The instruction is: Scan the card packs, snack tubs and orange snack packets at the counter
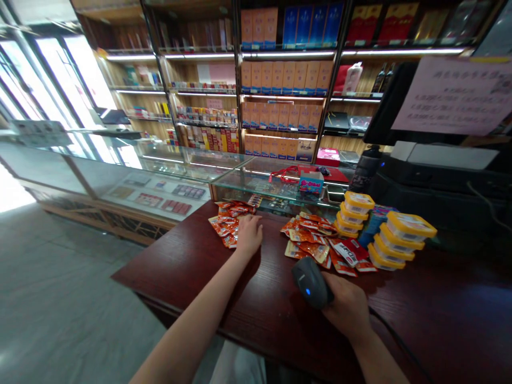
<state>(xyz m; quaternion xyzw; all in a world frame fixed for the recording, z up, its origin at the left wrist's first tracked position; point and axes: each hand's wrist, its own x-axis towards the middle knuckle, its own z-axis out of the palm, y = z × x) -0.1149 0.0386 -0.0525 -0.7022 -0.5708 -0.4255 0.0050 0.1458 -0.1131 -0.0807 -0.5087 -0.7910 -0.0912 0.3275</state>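
My right hand (349, 308) is wrapped round the handle of a black barcode scanner (311, 282) with a blue light on it; a cable trails off to the lower right. At the right edge of a pile of orange snack packets (229, 220) rests my left hand (249, 236), its fingers apart and slightly bent, with no packet plainly in its grasp. A second heap of orange snack packets (308, 240) lies ahead of the scanner. Among its right-hand packets is a red and white packet (349, 252).
Two stacks of yellow-lidded tubs (412, 226) stand right of the packets on the dark wooden table (176, 266). Behind are a glass counter (240, 178) with a small blue box (311, 182), and a black machine (436, 186) at right. Shelves of boxed goods (284, 77) line the wall.
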